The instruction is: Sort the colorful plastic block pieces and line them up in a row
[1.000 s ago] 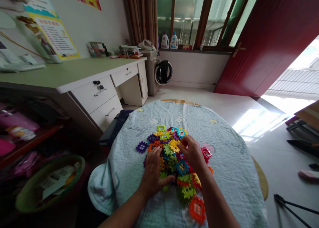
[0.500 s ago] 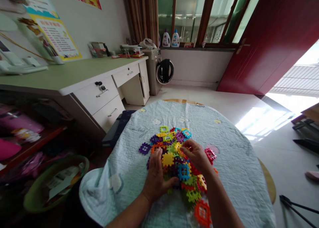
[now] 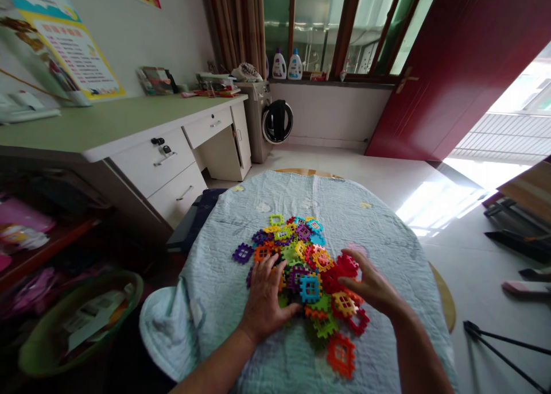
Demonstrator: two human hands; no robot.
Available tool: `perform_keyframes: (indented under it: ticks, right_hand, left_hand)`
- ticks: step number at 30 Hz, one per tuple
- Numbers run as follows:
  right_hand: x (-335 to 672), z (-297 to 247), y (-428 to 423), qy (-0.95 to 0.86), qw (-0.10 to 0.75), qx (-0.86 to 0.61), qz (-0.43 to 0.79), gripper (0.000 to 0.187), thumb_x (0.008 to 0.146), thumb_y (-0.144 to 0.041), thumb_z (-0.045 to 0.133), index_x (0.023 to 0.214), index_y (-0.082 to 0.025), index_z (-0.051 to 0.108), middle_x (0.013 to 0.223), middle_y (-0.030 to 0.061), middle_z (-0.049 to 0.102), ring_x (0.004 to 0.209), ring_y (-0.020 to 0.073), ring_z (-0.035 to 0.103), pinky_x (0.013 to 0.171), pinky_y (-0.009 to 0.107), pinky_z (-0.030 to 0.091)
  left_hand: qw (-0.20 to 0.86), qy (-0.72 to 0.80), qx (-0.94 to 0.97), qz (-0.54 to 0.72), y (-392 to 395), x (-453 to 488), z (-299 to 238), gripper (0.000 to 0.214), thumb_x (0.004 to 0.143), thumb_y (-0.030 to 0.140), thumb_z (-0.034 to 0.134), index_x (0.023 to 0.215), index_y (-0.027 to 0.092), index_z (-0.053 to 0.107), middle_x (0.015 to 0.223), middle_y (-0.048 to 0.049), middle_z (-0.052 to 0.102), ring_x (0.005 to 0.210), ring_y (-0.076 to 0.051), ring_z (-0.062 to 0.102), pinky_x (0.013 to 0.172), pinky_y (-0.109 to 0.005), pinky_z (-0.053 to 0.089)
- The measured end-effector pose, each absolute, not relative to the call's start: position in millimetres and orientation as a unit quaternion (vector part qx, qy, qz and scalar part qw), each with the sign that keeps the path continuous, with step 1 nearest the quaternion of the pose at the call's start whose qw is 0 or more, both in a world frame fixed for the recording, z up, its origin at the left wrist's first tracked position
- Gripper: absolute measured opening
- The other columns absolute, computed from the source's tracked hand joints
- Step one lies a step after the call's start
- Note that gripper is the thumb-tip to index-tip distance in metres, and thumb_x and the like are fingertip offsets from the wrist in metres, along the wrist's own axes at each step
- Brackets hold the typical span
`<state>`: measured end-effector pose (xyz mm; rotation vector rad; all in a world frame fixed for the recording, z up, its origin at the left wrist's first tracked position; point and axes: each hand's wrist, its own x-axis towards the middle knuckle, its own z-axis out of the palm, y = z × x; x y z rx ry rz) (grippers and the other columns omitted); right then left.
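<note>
right hand (image 3: 373, 283): thumb and fingers apart at red interlocking blocks (image 3: 331, 279) | left hand (image 3: 263, 297): fingers spread against block heap (image 3: 297, 277), middle of cloth-covered desk (image 3: 383, 236) | orange window block (image 3: 341, 355): toward near edge | purple window block (image 3: 243, 253): toward left edge

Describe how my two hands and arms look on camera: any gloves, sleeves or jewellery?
Both the left hand and right hand are bare, without gloves. No rings, watch or bracelet can be made out. The forearms are bare down to the picture's lower edge; no sleeves show.
</note>
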<state>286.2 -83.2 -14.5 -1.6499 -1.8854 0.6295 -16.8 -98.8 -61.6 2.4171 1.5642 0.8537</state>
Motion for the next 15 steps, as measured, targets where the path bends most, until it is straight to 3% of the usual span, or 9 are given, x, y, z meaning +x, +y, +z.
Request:
perform_keyframes:
  ticks: [4, 7, 11, 15]
  right_hand:
    - [294.8, -40.6, -141.0, -0.768, 0.198, -0.568, 0.222, 0.124, 0.057, -0.054, 0.082, 0.158, -0.023, 0.017, 0.160, 0.0172, 0.030, 0.146, 0.0384, 0.029, 0.113, 0.056, 0.036]
    - [270.3, -60.5, -173.4, -0.775, 0.174, -0.582, 0.176, 0.139, 0.047, -0.051, 0.087, 0.159, -0.026, 0.010, 0.163, 0.0180, 0.017, 0.149, 0.0453, 0.015, 0.113, 0.065, 0.029]
    - [241.8, -75.8, -173.5, -0.743, 0.197, -0.628, 0.122, 0.129, 0.051, -0.042, 0.086, 0.158, -0.029, 0.016, 0.165, 0.0162, 0.012, 0.149, 0.0448, 0.014, 0.113, 0.065, 0.026]
    - [241.0, -81.0, -147.5, -0.741, 0.207, -0.625, 0.129, 0.100, 0.064, -0.040, 0.079, 0.152, -0.027, 0.032, 0.161, 0.0162, 0.025, 0.146, 0.0407, 0.028, 0.112, 0.058, 0.033]
  left_hand:
    - [0.053, 0.519, 0.804, 0.285, -98.0, -16.4, -64.4, 0.085, 0.074, 0.053, 0.071, 0.145, 0.021, 0.036, 0.147, -0.0163, 0.042, 0.140, -0.037, 0.036, 0.117, -0.061, 0.025]
    - [0.042, 0.518, 0.806, 0.285, -97.6, -15.8, -64.9, 0.081, 0.078, 0.052, 0.068, 0.146, 0.021, 0.035, 0.147, -0.0157, 0.044, 0.140, -0.036, 0.036, 0.117, -0.059, 0.026]
    - [0.032, 0.513, 0.811, 0.280, -97.5, -15.0, -64.5, 0.077, 0.083, 0.052, 0.064, 0.147, 0.021, 0.033, 0.146, -0.0150, 0.046, 0.140, -0.035, 0.036, 0.116, -0.056, 0.028]
    - [0.027, 0.503, 0.819, 0.275, -98.1, -15.8, -64.2, 0.073, 0.087, 0.053, 0.059, 0.147, 0.020, 0.033, 0.145, -0.0154, 0.048, 0.140, -0.034, 0.037, 0.115, -0.055, 0.028]
